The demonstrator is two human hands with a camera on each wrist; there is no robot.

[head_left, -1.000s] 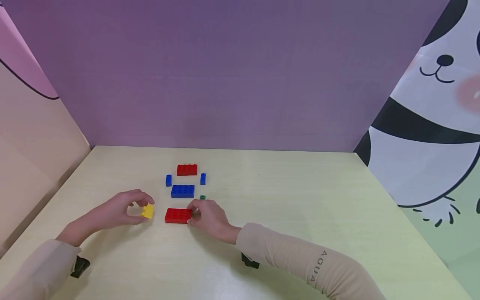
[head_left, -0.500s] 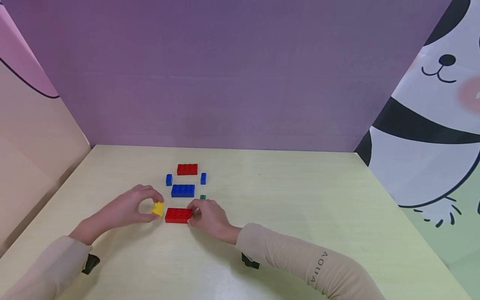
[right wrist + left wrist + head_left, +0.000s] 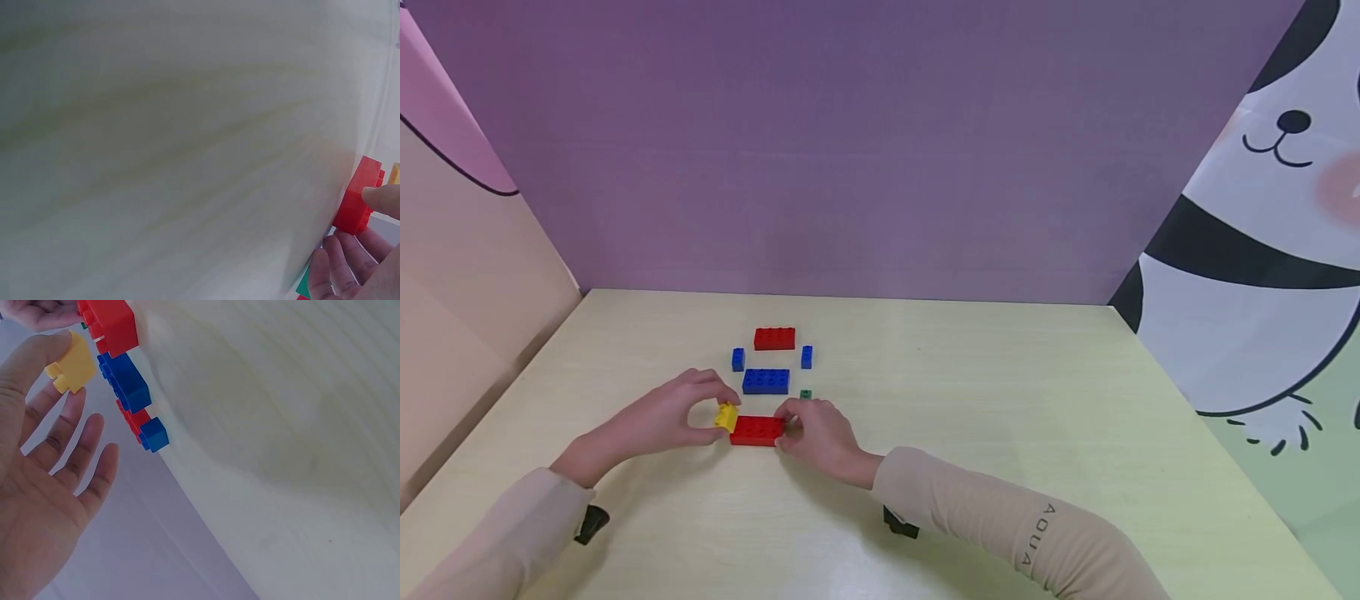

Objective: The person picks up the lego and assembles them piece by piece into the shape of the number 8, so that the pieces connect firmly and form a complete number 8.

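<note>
My left hand (image 3: pixel 662 417) pinches a small yellow building block (image 3: pixel 726 417) between thumb and fingertip. In the left wrist view the yellow block (image 3: pixel 76 362) is tilted, and the other fingers are spread. It overlaps the left end of the near red block (image 3: pixel 757 431) in the head view. My right hand (image 3: pixel 823 437) holds that red block's right end between thumb and fingers. The right wrist view shows the thumb on the side of the red block (image 3: pixel 359 197), which sits on the table. Behind it lies a long blue block (image 3: pixel 766 382).
Farther back lie another red block (image 3: pixel 774 339) and two small blue blocks, one on the left (image 3: pixel 738 360) and one on the right (image 3: pixel 807 357). A small green block (image 3: pixel 806 394) peeks out behind my right hand. A purple wall (image 3: pixel 850 167) bounds the table (image 3: pixel 1037 417).
My left hand has moved right with the yellow block, from beside the near red block to over its left end. The right hand and the red block have stayed in place.
</note>
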